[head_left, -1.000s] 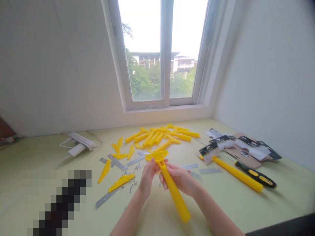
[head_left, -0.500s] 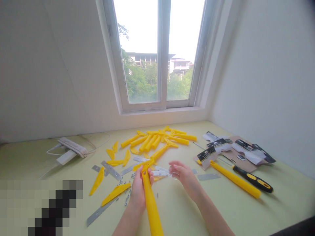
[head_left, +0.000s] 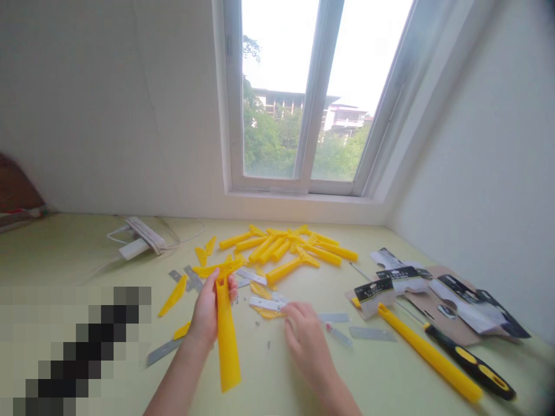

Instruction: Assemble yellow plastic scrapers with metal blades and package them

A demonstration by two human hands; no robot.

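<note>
My left hand [head_left: 206, 309] is wrapped round a yellow scraper handle [head_left: 228, 341], its wide head pointing away and its hollow grip toward me. Low over the table, my right hand [head_left: 307, 338] has its fingers bent together at the end of a metal blade [head_left: 262, 303]. That blade lies over yellow head pieces [head_left: 269, 314]. Just right of these fingers is a small screwdriver with a clear handle [head_left: 340, 335]. Small screws and nuts [head_left: 236, 299] are scattered beside my left hand, partly hidden by it.
Yellow scraper handles [head_left: 273, 248] are heaped at the back. Loose yellow pieces [head_left: 173, 296] and blades [head_left: 162, 351] lie on the left. Black-and-white packaging [head_left: 459, 300], a long yellow handle [head_left: 429, 352] and a black-yellow screwdriver [head_left: 470, 364] are right. A power strip [head_left: 146, 234] sits back left.
My left hand has shifted left with the yellow scraper handle. My right hand has come down to the blade, and the clear-handled screwdriver now shows beside it. The view has turned left.
</note>
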